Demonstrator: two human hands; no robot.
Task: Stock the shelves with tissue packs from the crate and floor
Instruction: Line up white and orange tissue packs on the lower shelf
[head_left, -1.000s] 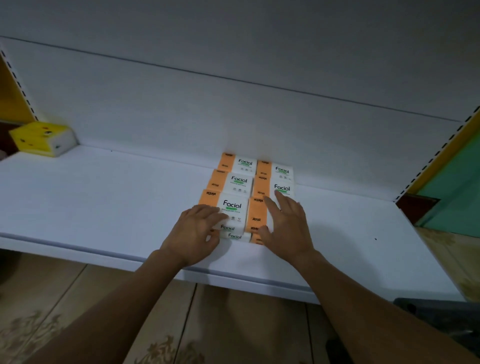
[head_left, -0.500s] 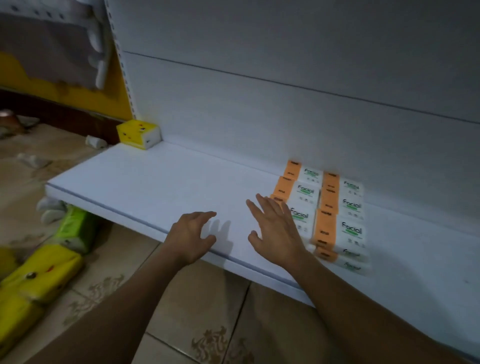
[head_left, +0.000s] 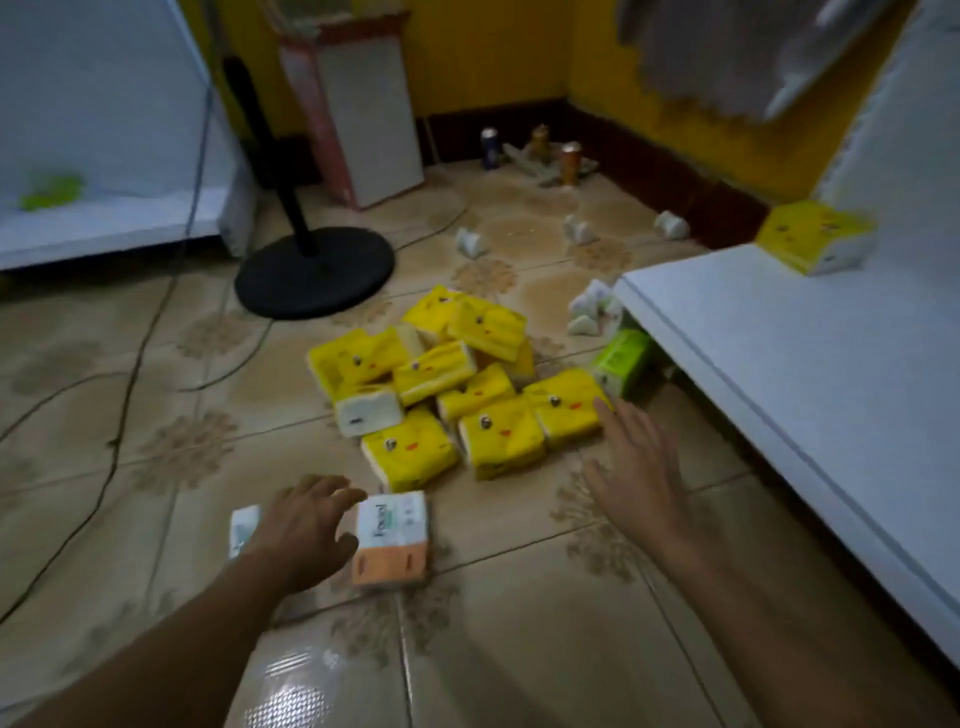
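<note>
Fingers (head_left: 327, 491) of the left hand (head_left: 306, 525) hang loosely curled, empty, beside an orange-and-white Facial tissue pack (head_left: 392, 540) on the tiled floor (head_left: 519, 649); the right hand (head_left: 636, 467) spreads flat, holding nothing, near heaped yellow tissue packs (head_left: 498, 436) beside the white shelf (head_left: 779, 364).

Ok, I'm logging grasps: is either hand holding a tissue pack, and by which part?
Nothing is held. The left hand hovers by the white-and-orange tissue pack; the right hand is spread open.

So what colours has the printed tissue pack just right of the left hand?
The tissue pack is white with an orange end; the head view shows it best.
</note>
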